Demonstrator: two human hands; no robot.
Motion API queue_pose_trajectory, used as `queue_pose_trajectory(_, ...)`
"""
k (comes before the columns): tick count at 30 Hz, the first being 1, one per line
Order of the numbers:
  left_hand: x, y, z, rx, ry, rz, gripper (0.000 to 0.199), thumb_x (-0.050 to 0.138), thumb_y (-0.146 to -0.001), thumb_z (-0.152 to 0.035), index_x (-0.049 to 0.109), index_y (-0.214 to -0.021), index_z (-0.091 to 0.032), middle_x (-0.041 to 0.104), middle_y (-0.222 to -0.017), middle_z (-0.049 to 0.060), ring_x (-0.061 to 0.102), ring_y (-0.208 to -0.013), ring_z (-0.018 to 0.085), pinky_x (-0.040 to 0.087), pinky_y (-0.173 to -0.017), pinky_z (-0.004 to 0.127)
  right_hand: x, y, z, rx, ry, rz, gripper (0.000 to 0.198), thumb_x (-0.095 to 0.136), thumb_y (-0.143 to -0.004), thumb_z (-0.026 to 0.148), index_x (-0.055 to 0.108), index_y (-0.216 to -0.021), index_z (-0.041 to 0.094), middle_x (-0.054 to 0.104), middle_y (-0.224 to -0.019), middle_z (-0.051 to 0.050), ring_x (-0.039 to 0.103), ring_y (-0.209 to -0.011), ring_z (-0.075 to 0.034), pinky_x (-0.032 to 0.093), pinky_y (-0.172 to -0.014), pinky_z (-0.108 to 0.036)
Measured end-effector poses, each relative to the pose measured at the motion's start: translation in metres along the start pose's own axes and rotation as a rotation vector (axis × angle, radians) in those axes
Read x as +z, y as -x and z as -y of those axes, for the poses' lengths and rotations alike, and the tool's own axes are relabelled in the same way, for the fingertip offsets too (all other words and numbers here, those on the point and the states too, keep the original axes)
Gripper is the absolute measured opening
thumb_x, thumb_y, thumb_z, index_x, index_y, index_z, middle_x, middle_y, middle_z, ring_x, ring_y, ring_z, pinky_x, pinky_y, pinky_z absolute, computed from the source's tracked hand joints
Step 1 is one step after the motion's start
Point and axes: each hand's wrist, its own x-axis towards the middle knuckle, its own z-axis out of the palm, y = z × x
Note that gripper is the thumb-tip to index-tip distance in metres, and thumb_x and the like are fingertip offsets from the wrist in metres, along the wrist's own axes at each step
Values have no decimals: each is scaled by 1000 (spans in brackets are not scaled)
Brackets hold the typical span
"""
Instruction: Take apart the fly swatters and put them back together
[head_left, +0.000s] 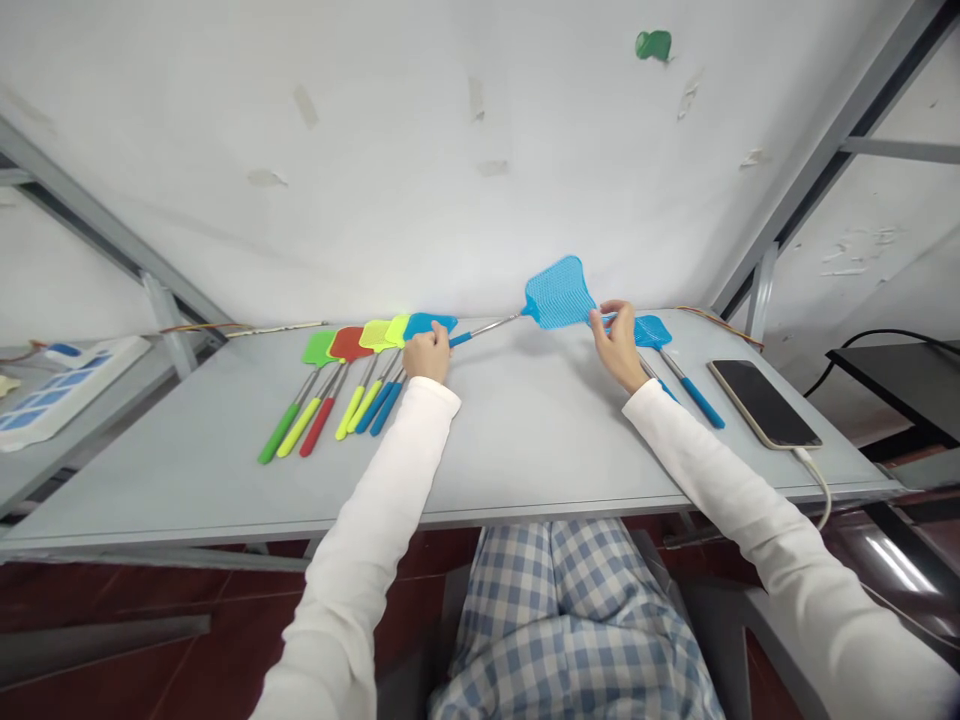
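Observation:
A blue fly swatter [559,293] with a metal shaft is held level above the table between my two hands. My left hand [427,354] is closed around its blue handle. The thumb and fingers of my right hand [618,344] pinch the far corner of its mesh head. Left of my left hand lies a row of fly swatters: a green one [279,433], a red one [318,427], several yellow ones [350,410] and blue ones [386,405]. Behind my right hand rests another blue fly swatter [697,394]; a second blue handle beside it is partly hidden by my wrist.
A phone [766,402] with a white cable lies at the right on the grey table [517,440]. A white power strip [67,390] sits on a surface at the left. The white wall [390,200] stands directly behind, with metal frame posts [765,285] at both sides.

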Motion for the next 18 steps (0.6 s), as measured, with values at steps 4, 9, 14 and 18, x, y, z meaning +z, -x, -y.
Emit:
queue_pose_trajectory(4, 11, 15, -11, 113, 136, 124, 54, 20, -96, -36, 64, -69, -18, 70, -76, 10, 62, -78, 19, 42, -74, 30, 9, 11, 10, -16, 40, 118, 48, 27, -94, 57, 55, -88, 19, 60, -92, -9, 54, -90, -19, 44, -88, -34)
queue_pose_trajectory(9, 23, 60, -42, 514, 244, 555, 44, 23, -97, -41, 60, -88, -20, 66, -72, 2, 60, -68, 15, 44, -70, 27, 24, 30, 32, 79, -278, 346, 49, 36, -89, 63, 54, -101, 19, 62, -98, -6, 56, -83, -15, 47, -80, -29)
queue_pose_trajectory(14, 15, 77, -56, 684, 232, 740, 46, 21, -98, -42, 63, -90, -24, 64, -66, -2, 62, -69, 15, 44, -74, 27, 23, 26, 30, 257, -384, 347, 51, 29, -88, 70, 45, -78, 22, 52, -64, 2, 51, -57, -12, 45, -58, -26)
queue_pose_trajectory(18, 15, 56, -45, 525, 30, 468, 42, 26, -96, -38, 64, -95, -21, 68, -84, 7, 63, -81, 22, 43, -78, 33, 10, 12, 18, 251, -65, 388, 48, 27, -92, 60, 42, -66, 23, 53, -62, -1, 54, -62, -16, 47, -64, -29)
